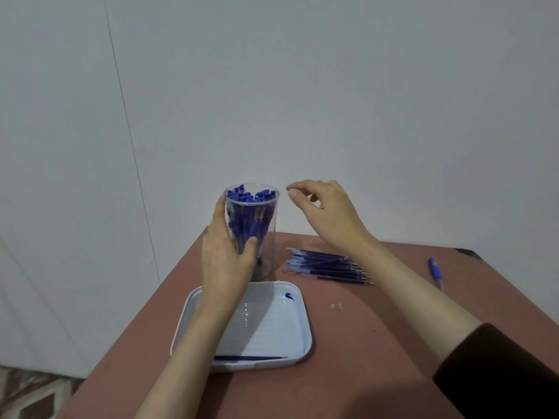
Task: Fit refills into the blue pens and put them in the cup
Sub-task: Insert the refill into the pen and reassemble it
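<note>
A clear cup [266,225] stands upright near the table's far edge, packed with several blue pens [251,196]. My left hand [225,252] grips the cup's left side, fingers and thumb curled round it. My right hand [326,210] hovers just right of the cup's rim, fingers loosely curled and holding nothing. Several blue refills [328,266] lie in a bunch on the table right of the cup. One blue pen [435,272] lies alone at the far right.
A white tray [302,337] sits in front of the cup, with one refill [251,357] along its near wall and a blue ink smear [289,296]. Small pale bits [337,306] lie right of it. The reddish table [378,358] ends close to a white wall.
</note>
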`<state>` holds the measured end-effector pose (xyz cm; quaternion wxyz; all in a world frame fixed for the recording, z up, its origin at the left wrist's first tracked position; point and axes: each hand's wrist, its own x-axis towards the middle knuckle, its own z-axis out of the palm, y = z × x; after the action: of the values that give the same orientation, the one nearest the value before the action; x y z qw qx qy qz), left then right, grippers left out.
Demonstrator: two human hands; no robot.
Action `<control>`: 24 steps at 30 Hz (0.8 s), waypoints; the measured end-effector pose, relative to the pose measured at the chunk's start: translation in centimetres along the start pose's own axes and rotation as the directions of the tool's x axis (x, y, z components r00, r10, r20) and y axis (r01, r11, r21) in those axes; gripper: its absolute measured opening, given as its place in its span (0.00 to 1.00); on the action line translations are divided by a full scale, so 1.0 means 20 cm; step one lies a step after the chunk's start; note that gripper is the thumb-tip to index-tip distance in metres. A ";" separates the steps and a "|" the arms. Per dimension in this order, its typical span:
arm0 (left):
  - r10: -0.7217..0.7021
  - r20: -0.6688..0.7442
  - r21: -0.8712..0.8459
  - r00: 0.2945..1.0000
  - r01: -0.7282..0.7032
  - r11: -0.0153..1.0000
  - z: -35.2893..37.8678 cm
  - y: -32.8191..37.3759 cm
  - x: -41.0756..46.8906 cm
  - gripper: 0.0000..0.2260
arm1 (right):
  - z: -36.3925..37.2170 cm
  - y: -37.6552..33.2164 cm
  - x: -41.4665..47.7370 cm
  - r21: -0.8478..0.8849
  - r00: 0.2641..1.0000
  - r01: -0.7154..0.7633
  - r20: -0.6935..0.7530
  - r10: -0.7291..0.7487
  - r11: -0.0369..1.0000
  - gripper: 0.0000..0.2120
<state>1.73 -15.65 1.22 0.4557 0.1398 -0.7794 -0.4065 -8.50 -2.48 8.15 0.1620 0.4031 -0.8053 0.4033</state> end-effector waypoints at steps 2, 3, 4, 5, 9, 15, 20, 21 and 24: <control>-0.029 -0.035 0.012 0.999 0.029 1.000 0.02 0.02 -0.03 0.36 | -0.05 0.09 -0.09 -0.041 0.997 -0.079 0.015 0.080 0.996 0.12; -0.047 -0.058 0.042 0.997 0.050 0.998 0.03 0.04 -0.05 0.34 | -0.06 0.15 -0.13 -0.090 0.991 -0.129 0.022 0.132 0.988 0.11; -0.054 -0.086 0.079 0.995 0.060 0.995 0.04 0.07 -0.07 0.33 | -0.09 0.20 -0.17 -0.143 0.981 -0.187 0.021 0.192 0.972 0.12; -0.038 -0.114 0.108 0.993 0.050 0.993 0.05 0.10 -0.10 0.31 | -0.11 0.27 -0.21 -0.190 0.965 -0.254 0.010 0.260 0.948 0.12; 0.132 -0.108 0.127 0.985 -0.118 0.985 0.15 0.20 -0.18 0.25 | -0.26 0.53 -0.36 -0.296 0.862 -0.504 -0.120 0.492 0.811 0.13; 0.266 0.030 0.154 0.964 -0.267 0.951 0.34 0.33 -0.27 0.20 | -0.45 0.73 -0.50 -0.439 0.700 -0.684 -0.170 0.694 0.582 0.13; 0.295 0.151 0.120 0.944 -0.314 0.942 0.42 0.36 -0.31 0.17 | -0.51 0.67 -0.52 -0.457 0.664 -0.697 -0.122 0.738 0.552 0.08; 0.285 0.180 0.103 0.942 -0.306 0.946 0.43 0.36 -0.32 0.17 | -0.51 0.66 -0.51 -0.410 0.664 -0.710 -0.119 0.738 0.573 0.07; 0.222 0.269 0.042 0.937 -0.242 0.969 0.44 0.34 -0.32 0.18 | -0.46 0.60 -0.48 -0.097 0.697 -0.717 -0.092 0.711 0.690 0.19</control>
<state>-0.99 -3.16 0.43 0.3879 0.0087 -0.8585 -0.3353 -12.40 13.95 2.01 0.0366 0.0380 -0.9182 0.3927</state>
